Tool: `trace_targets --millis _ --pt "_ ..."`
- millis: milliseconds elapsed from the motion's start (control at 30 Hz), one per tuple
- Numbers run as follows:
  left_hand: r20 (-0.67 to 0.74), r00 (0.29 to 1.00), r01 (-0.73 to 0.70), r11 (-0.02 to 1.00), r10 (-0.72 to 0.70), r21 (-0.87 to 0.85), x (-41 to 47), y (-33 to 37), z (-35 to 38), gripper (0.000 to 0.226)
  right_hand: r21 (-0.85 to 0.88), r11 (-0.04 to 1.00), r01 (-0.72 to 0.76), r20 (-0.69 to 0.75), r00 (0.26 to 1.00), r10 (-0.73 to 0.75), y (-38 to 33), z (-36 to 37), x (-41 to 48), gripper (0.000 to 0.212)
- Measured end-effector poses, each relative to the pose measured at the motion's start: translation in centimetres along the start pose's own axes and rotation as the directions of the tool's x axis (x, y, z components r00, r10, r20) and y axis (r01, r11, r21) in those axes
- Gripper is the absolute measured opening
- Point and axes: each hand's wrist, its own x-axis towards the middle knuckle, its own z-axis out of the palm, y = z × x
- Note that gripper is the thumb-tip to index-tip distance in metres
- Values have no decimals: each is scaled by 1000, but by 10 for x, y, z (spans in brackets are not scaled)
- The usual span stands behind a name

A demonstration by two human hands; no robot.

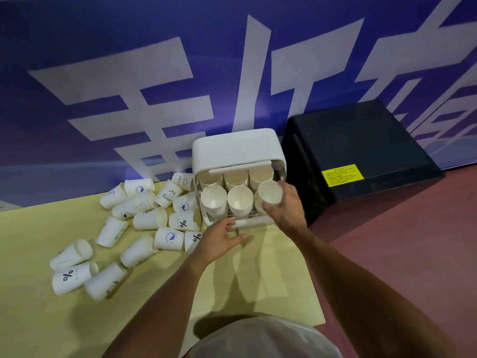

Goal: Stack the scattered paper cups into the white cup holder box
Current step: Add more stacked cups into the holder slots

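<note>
The right hand grips 1 paper cup, mouth up, over the near-right stack in the white cup holder box; the box holds 6 stacks in 2 rows; the left hand hovers with fingers spread at its near edge; scattered cups lie left on the yellow mat.

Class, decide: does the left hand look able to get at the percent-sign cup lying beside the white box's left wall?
Probably yes. The left hand is open and holds nothing, and the percent-sign cup lies on its side just beyond it, with nothing over it.
</note>
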Motion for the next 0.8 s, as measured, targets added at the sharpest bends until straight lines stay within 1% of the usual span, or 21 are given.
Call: trace_targets --millis 233,367,567,667,800 --pt "-7 1000 4 1000 -4 2 1 -2 1 60 -54 998 20 27 999 -18 6 4 0 73" --pt "-15 1000 0 1000 -1 -3 0 -4 1 60 -125 991 40 56 998 -33 10 6 -1 73" --pt "-28 1000 -1 1000 1 -24 -9 -11 -3 54 -139 988 65 15 998 -63 7 7 -9 70" --pt "-44 999 -19 1000 20 21 -16 -15 -4 50 -144 985 97 4 995 -97 -2 12 -16 68" --pt "-69 997 -24 998 28 54 -29 -24 -7 51 -176 973 152 -9 988 -156 -11 23 -33 64"
